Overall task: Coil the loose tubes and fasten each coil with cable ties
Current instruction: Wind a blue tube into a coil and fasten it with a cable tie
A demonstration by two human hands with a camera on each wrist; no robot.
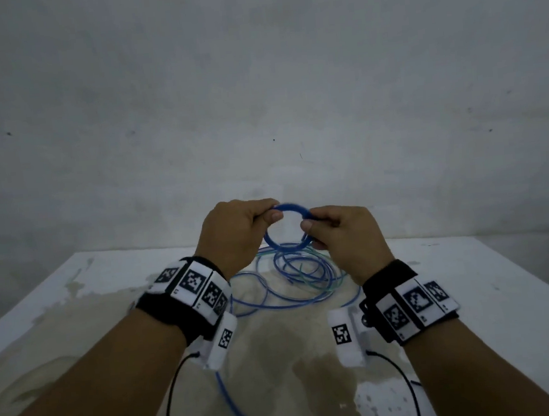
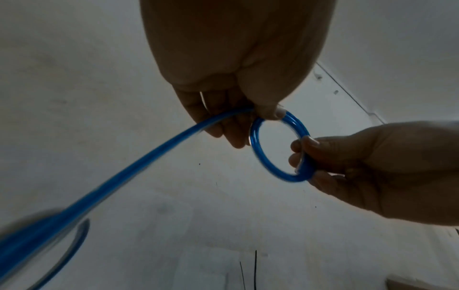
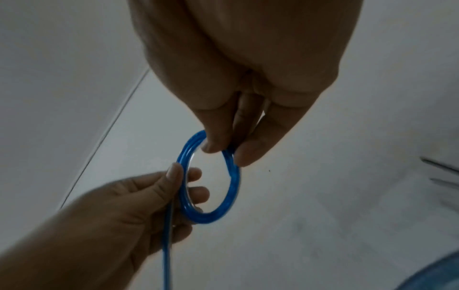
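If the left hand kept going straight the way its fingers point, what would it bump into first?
Probably the right hand. The left hand pinches one side of the small blue coil, its fingers aimed across the ring at the other hand's fingertips. Depth is hard to judge, so it might slip past toward the wall.

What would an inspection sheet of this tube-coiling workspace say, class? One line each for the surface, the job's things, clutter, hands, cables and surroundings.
Surface: white table with worn, stained patches, its paint flaked off in the middle.
Job's things: small coil of blue plastic tube held above the table; loose blue and greenish tubes in a tangle on it below; no cable ties seen.
Clutter: nothing seen.
Hands: left hand pinches the coil's left side; right hand pinches its right side.
Cables: thin black wires run from the wrist-worn camera units.
Surroundings: plain grey-white wall behind the table.
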